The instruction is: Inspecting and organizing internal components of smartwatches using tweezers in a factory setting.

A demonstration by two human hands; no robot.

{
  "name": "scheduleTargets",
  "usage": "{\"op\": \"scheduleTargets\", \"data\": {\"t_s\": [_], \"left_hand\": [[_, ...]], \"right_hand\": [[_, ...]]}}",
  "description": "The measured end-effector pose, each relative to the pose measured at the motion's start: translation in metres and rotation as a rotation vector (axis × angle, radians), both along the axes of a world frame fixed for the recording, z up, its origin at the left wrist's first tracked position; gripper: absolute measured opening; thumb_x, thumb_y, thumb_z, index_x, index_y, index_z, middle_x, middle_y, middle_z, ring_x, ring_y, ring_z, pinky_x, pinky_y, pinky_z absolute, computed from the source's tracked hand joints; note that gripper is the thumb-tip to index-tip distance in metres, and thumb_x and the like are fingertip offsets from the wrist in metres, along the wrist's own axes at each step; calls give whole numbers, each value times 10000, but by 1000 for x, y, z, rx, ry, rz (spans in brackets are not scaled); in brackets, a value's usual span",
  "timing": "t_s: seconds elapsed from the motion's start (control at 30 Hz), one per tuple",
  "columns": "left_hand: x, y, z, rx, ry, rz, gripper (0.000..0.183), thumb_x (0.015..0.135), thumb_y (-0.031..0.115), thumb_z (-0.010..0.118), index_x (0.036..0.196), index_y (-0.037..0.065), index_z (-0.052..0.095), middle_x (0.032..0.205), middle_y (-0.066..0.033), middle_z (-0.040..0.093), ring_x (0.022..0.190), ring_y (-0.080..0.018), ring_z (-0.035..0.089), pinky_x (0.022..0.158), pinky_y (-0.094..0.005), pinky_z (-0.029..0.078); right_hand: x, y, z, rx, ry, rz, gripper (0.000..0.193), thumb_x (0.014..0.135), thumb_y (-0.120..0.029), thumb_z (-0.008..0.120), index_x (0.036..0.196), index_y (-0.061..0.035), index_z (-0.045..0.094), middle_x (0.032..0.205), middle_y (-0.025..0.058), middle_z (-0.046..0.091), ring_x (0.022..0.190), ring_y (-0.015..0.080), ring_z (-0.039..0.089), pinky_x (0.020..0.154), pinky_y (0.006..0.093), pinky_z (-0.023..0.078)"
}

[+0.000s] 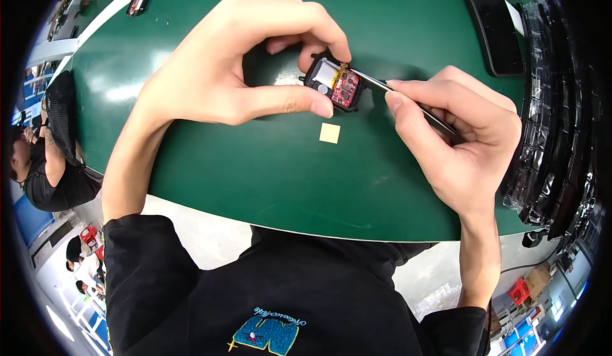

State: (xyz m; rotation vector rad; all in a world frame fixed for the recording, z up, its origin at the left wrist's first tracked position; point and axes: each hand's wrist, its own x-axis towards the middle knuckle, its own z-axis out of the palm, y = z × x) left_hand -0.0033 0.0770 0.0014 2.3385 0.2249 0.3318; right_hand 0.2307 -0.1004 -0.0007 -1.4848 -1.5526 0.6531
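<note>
Casing (323, 90), small and black with its inside bared, is held up over the middle of the desk (274, 184), between the two hands. Left hand (217, 69): gripping it, thumb along the near left edge, index finger arched over to the far edge, other fingers curled behind. Right hand (468, 126): closed in a pen-like pinch on a slim metal tool (373, 81), probably tweezers, remaining fingers folded under. Tool slants far and left; its tip is at the casing's far right edge, by the yellow strip (338, 75). Contact cannot be confirmed.

Inside: silver block (324, 73) at left, red circuit board (346, 90) at right.

Step in hand, as judged: fine work on the strip or its seating. Next move would call for a firm left hold and light tip pressure, sparing the board.

Forearms: left enters from near left, wrist turned right; right from near right, angled inward.

Outward: pale yellow square (329, 133) just near of the casing; black slab (491, 30) far right; black trays (548, 126) stacked at right; another small unit (138, 3) far left.
</note>
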Motion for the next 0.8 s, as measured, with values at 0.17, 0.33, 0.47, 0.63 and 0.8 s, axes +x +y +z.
{"op": "scheduleTargets", "data": {"t_s": [0.17,0.33,0.47,0.63,0.8], "left_hand": [[0,-8,5,98,-22,19,589,680,218,1001,1214,74,799,890,3,685,807,-155,616,821,-325,409],[7,-10,8,165,-33,-4,518,708,237,1018,1143,57,803,887,-41,716,807,-216,674,874,-370,477],[10,-13,3,294,-128,23,502,684,217,1023,1103,38,813,839,-51,698,776,-228,660,786,-369,498],[10,-11,20,231,-240,124,488,638,206,1008,1040,2,822,800,-53,717,678,-158,602,562,-284,421],[100,-25,86,220,-446,-87,501,674,277,1010,1046,-3,826,817,-52,742,630,-123,584,550,-260,401]], "right_hand": [[0,1,0,-26,148,-118,140,958,81,807,1092,57,841,816,1,692,701,22,594,619,190,413],[0,7,-3,26,362,-170,78,935,47,827,1010,38,846,787,1,697,684,15,591,592,197,423],[5,9,-12,86,303,-137,107,956,22,829,1055,56,848,818,14,706,726,34,620,629,212,456],[0,16,-15,182,361,-147,123,911,-10,818,1018,45,842,805,98,760,701,88,681,599,269,495],[11,9,-16,242,330,-164,101,856,-18,775,846,82,760,775,204,739,665,263,723,613,385,530]]}}
